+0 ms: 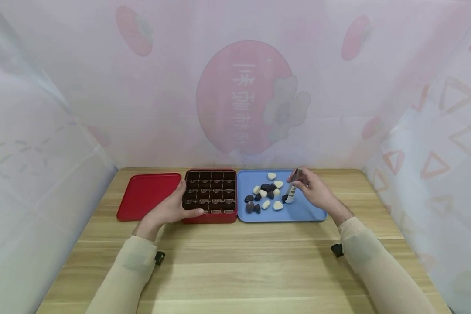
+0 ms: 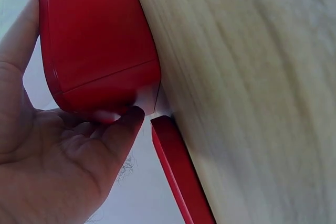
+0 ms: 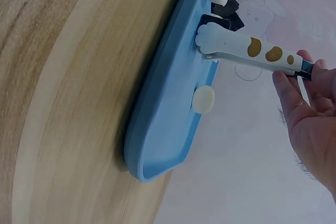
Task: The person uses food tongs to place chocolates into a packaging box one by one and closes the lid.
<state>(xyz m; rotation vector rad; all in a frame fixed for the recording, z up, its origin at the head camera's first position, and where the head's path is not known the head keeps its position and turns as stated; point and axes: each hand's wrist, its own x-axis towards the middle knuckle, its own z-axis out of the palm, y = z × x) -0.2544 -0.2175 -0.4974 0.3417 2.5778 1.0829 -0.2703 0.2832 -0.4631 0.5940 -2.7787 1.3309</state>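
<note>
My left hand [image 1: 166, 208] holds the near left corner of a red box [image 1: 213, 219], thumb along its front and fingers at its left side. A dark brown divided insert [image 1: 206, 185] fills the box. Over the blue tray [image 1: 308, 213], my right hand [image 1: 315, 191] pinches the upper end of small white tongs [image 3: 252, 50] with brown spots and paw-shaped tips. The tongs slant down to the tray beside a dark chocolate piece [image 1: 284, 199]; whether the tips grip it I cannot tell. White chocolate pieces [image 1: 278, 205] and dark chocolate pieces [image 1: 249, 206] lie to the left.
A flat red lid [image 1: 147, 196] lies left of the box on the wooden table [image 1: 227, 266]. Box and tray stand side by side, nearly touching. A printed pink cloth wall [image 1: 161, 117] rises behind the table, with more cloth at both sides.
</note>
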